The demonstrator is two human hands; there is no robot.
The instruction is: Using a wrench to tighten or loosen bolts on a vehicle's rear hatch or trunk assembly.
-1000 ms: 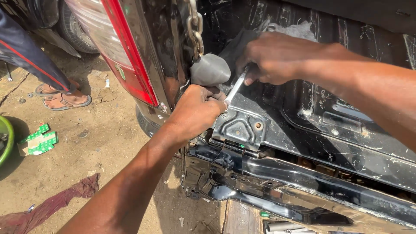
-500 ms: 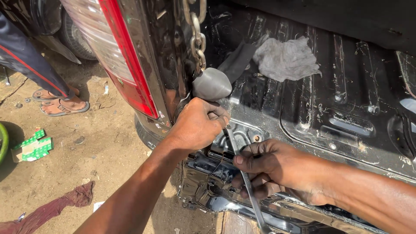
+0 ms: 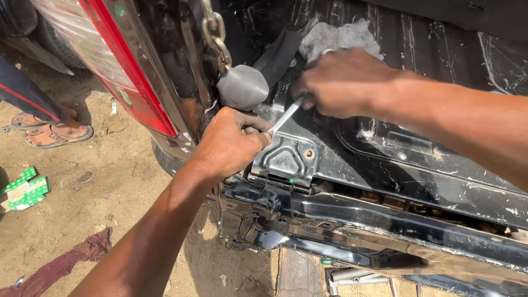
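Observation:
My left hand [image 3: 231, 144] is closed around the lower end of a slim metal wrench [image 3: 285, 117], pressed against the black metal hinge bracket [image 3: 286, 160] at the corner of a truck bed. My right hand [image 3: 342, 82] grips the upper end of the same wrench, above and to the right. A grey rubber-covered fitting [image 3: 242, 87] hangs on a chain [image 3: 215, 34] just above my left hand. The wrench head is hidden under my left fingers.
A red tail light [image 3: 118, 66] stands at the left. A grey rag [image 3: 341, 36] lies in the black truck bed [image 3: 440, 49]. On the sandy ground are a green-and-white box [image 3: 25, 190], a dark red cloth [image 3: 60, 264] and another person's sandalled feet [image 3: 49, 129]. Metal tools [image 3: 352, 274] lie below the bumper.
My right hand has swung up from below the bracket to the upper right, turning the wrench handle with it. My left hand stays on the bracket. The camera has moved closer.

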